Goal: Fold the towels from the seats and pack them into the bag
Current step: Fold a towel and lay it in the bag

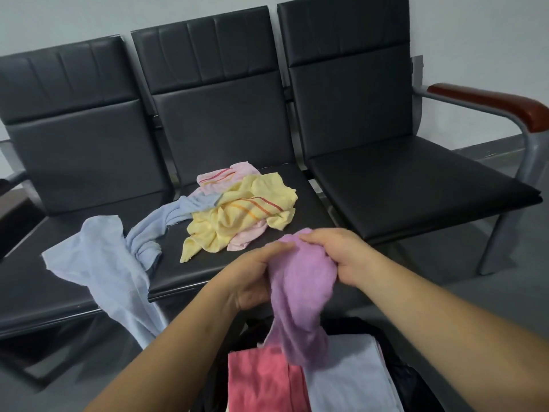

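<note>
At the near edge, a black fabric bag (413, 382) is lying open. A folded coral-pink towel (261, 379) and a folded pale blue towel (350, 379) are sitting side by side inside it, the coral one on the left. Both bare forearms are reaching in from the near corners toward the middle.

The left grip (252, 278) is facing palm-right, its fingers curling round the left side of a crumpled lilac terry towel (300, 292). The right grip (335, 254) is sitting knuckles-up on the right, pinching the towel's top edge and bunching cloth in its fingers. Both grips are thus grasping the lilac towel, holding it in the air just near of the middle seat and above the bag.

The towel's long axis is running nearly vertical. Its gathered top is pointing up and its loose tail is hanging down toward the bag, overlapping the coral-pink towel's right edge.

Farther off, on the middle black padded seat (306, 203), a crumpled yellow striped towel (240, 217) is lying on a pink striped towel (219, 176). A light blue towel (98, 263) is draping over the left seat's near edge.
</note>
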